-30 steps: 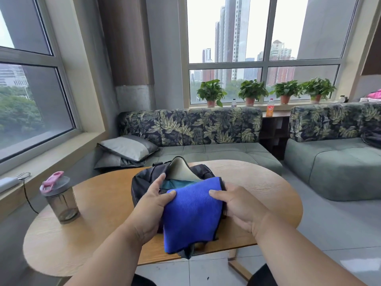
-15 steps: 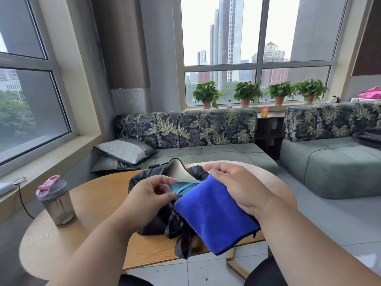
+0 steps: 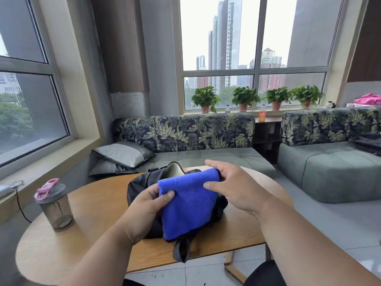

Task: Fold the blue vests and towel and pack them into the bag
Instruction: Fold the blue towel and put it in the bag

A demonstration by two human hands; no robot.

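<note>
A folded blue towel (image 3: 188, 203) hangs over the open black bag (image 3: 140, 182) on the round wooden table (image 3: 99, 205). My left hand (image 3: 150, 205) pinches the towel's upper left corner between thumb and fingers. My right hand (image 3: 231, 186) holds its upper right edge, thumb on top and fingers behind. The bag's pale inner flap (image 3: 174, 169) stands up behind the towel. A grey strap (image 3: 181, 250) of the bag dangles over the table's front edge. The bag's contents are hidden behind the towel.
A grey shaker bottle (image 3: 54, 205) with a pink lid stands on the table's left side. Behind the table are a leaf-patterned sofa (image 3: 185, 133) with a grey pillow (image 3: 121, 153), a second sofa (image 3: 329, 162) at right, and potted plants (image 3: 245, 98) on the windowsill.
The towel has swung from the right of the bag to above its opening. My left hand left the teal cloth in the bag and took the towel's left corner.
</note>
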